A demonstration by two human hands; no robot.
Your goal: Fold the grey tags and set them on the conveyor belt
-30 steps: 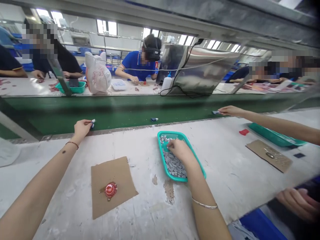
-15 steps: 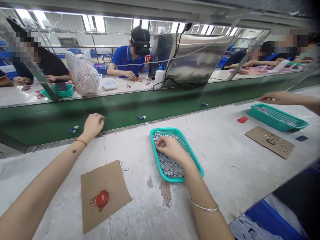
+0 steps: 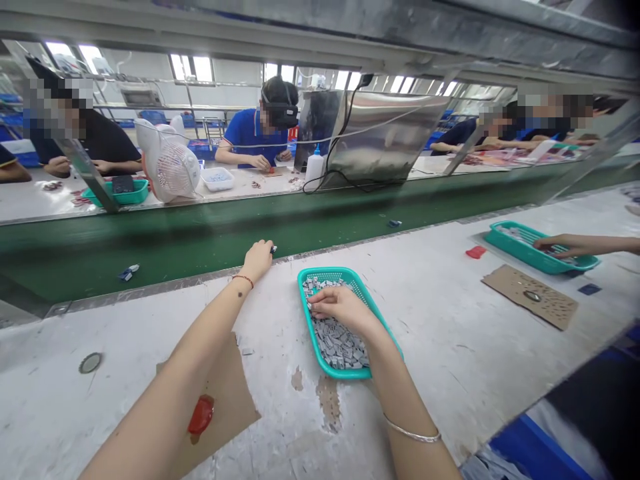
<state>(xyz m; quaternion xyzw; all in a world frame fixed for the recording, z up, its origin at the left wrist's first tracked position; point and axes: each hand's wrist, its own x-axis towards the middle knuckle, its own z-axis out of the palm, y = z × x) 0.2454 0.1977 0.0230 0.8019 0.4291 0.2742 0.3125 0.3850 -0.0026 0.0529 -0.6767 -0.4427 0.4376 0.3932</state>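
Note:
My left hand (image 3: 259, 259) is at the near edge of the green belt, fingers closed on a small dark-blue and white piece (image 3: 273, 249), mostly hidden behind the fingers. My right hand (image 3: 343, 308) is inside a teal plastic basket (image 3: 320, 363) filled with small grey pieces (image 3: 340, 343). Its thumb and fingertips pinch one small grey piece (image 3: 309, 307) at the basket's left side. Under my left forearm lies a cardboard sheet (image 3: 233, 393), partly covered, with a red round dish (image 3: 202, 413) of wet-looking liquid on it.
Other blue and white pieces lie on the green belt (image 3: 200, 237), one being at far left (image 3: 129, 272). A bottle cap (image 3: 91, 363) sits on the white table. At right, a co-worker's hand (image 3: 555, 245) reaches into another teal basket (image 3: 525, 257), beside a cardboard piece (image 3: 510, 280).
My left hand has moved right along the belt edge and closed on a blue and white piece. Pieces on the belt have shifted left. My right hand stays in the basket.

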